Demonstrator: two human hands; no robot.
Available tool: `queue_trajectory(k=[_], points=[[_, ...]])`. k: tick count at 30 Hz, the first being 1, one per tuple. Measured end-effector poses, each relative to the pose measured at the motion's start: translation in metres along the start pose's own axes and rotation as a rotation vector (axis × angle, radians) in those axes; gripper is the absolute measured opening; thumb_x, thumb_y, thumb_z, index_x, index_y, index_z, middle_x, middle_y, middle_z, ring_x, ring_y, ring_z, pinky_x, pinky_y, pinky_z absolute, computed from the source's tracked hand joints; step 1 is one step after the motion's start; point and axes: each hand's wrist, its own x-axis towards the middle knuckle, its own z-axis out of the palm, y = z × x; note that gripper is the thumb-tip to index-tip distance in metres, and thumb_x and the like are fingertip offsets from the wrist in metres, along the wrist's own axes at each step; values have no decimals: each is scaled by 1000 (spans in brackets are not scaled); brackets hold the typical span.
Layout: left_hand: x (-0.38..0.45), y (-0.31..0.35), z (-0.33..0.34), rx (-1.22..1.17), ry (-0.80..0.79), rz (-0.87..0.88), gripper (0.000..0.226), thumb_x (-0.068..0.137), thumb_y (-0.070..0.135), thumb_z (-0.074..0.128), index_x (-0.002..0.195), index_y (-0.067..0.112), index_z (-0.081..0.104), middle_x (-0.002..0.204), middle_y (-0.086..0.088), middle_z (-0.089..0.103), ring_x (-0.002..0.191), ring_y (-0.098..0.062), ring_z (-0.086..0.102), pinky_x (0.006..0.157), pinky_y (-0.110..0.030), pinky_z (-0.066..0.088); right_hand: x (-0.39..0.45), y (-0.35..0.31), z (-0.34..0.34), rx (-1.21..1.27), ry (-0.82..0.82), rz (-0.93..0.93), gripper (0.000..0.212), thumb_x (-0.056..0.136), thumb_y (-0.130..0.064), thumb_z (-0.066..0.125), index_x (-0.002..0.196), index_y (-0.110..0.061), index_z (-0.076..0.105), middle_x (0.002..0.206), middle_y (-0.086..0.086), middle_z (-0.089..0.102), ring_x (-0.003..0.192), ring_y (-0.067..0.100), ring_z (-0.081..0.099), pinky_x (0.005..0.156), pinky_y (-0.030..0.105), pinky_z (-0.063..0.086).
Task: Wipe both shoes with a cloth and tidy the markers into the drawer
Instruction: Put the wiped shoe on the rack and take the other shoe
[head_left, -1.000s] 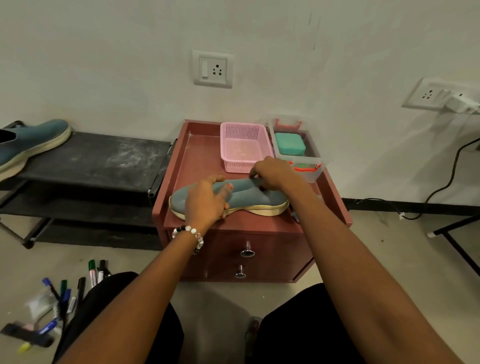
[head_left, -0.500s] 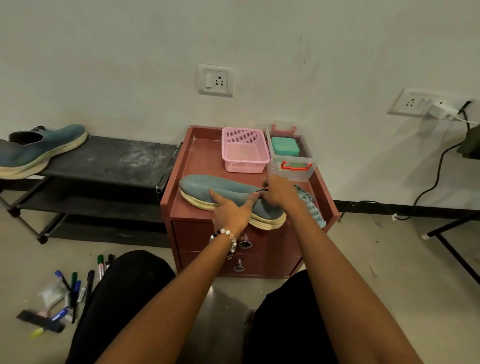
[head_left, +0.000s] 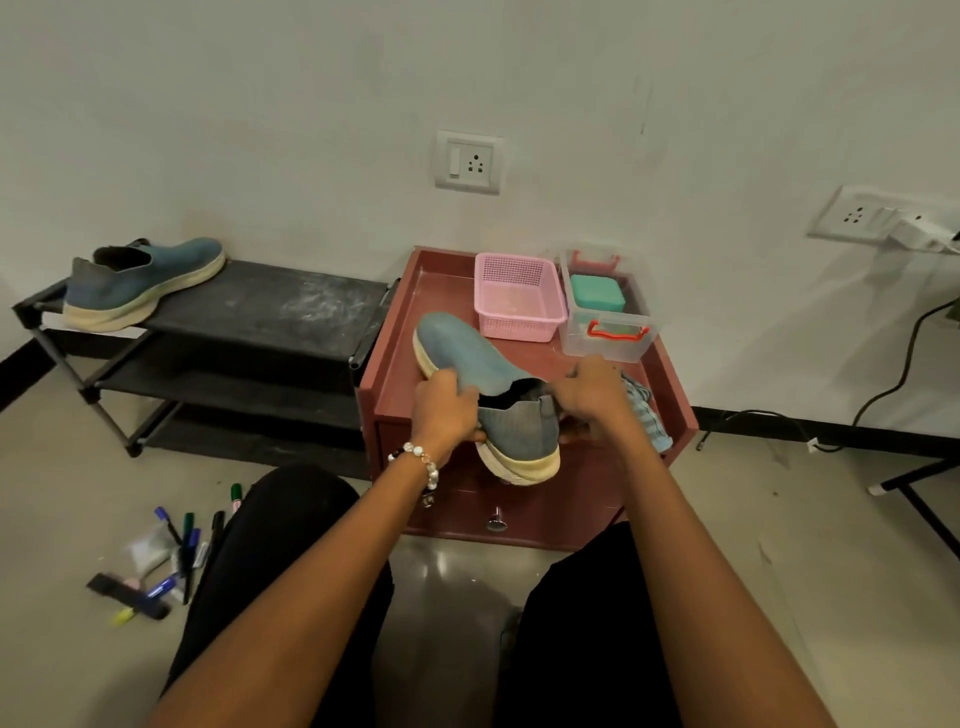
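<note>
A blue-grey shoe with a cream sole lies on the red drawer cabinet, its heel hanging over the front edge and its toe pointing to the far left. My left hand grips the shoe's left side near the opening. My right hand holds the collar on the right side. A light blue cloth lies on the cabinet top behind my right wrist. The second blue shoe sits on the black rack at left. Several markers lie scattered on the floor at lower left.
A pink basket and a clear box with a green item stand at the cabinet's back. A drawer knob shows on the front. A cable runs down the right wall. A black frame leg stands at right.
The shoe has swung from lying sideways across the cabinet to heel-toward-me, heel now past the front edge. Both hands moved to its opening. The camera has pulled back.
</note>
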Motion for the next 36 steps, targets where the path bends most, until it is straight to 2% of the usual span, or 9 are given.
queue_trajectory(k=[6, 10, 13, 19, 22, 26, 29, 32, 36], points=[[4, 39, -91, 171, 93, 269, 25, 94, 19, 48, 97, 6, 68, 73, -20, 66, 59, -24, 61, 55, -41, 53, -26, -50, 37, 122, -95, -115, 24, 87, -24, 62, 86, 0, 69, 74, 13, 64, 63, 26, 62, 58, 45, 57], [33, 44, -154, 74, 138, 163, 22, 95, 18, 52, 97, 4, 69, 84, -17, 70, 76, -27, 69, 61, -45, 60, -19, -103, 91, 252, -114, -176, 28, 90, -15, 52, 79, 8, 62, 76, 23, 64, 60, 39, 66, 48, 51, 56], [65, 34, -199, 48, 227, 107, 19, 95, 22, 57, 100, 9, 71, 89, -11, 71, 83, -25, 69, 63, -45, 60, 2, -136, 147, 242, -119, -179, 20, 82, -17, 51, 70, -3, 56, 77, 20, 63, 64, 41, 67, 52, 52, 56], [161, -12, -270, 7, 364, -39, 37, 91, 39, 59, 86, 4, 71, 87, -15, 71, 81, -30, 69, 66, -51, 59, 56, -192, 250, 285, -196, -84, 29, 84, -15, 45, 106, 1, 54, 106, 16, 57, 75, 40, 66, 38, 46, 53], [205, -37, -287, 15, 385, -83, 46, 89, 43, 59, 84, -2, 67, 81, -17, 68, 76, -26, 64, 76, -48, 56, 80, -208, 285, 270, -180, -58, 28, 88, -13, 44, 109, 1, 54, 110, 15, 54, 65, 37, 66, 40, 43, 55], [244, -64, -293, 60, 378, -85, 30, 90, 35, 58, 72, 13, 69, 78, -9, 67, 77, -20, 57, 77, -35, 49, 110, -211, 327, 290, -211, -24, 22, 91, -14, 46, 105, 0, 54, 114, 14, 53, 69, 38, 67, 44, 43, 56], [252, -79, -296, 73, 352, -93, 24, 92, 34, 57, 86, 17, 74, 91, -7, 72, 90, -20, 64, 90, -40, 52, 122, -206, 344, 269, -180, -63, 29, 95, -28, 46, 84, -3, 52, 104, 15, 58, 62, 35, 68, 43, 31, 55], [244, -86, -303, 70, 316, -62, 24, 95, 30, 54, 97, 14, 73, 94, -7, 72, 90, -19, 65, 88, -42, 53, 120, -203, 347, 205, -64, -137, 41, 97, -38, 43, 85, -1, 58, 92, 13, 62, 74, 30, 65, 59, 35, 56], [223, -84, -336, 133, 512, 104, 20, 97, 18, 52, 108, 8, 67, 87, -8, 72, 80, -18, 69, 80, -35, 56, 98, -226, 342, 206, 141, -542, 39, 97, -20, 45, 59, -9, 47, 54, 0, 46, 56, 17, 49, 56, 30, 34]])
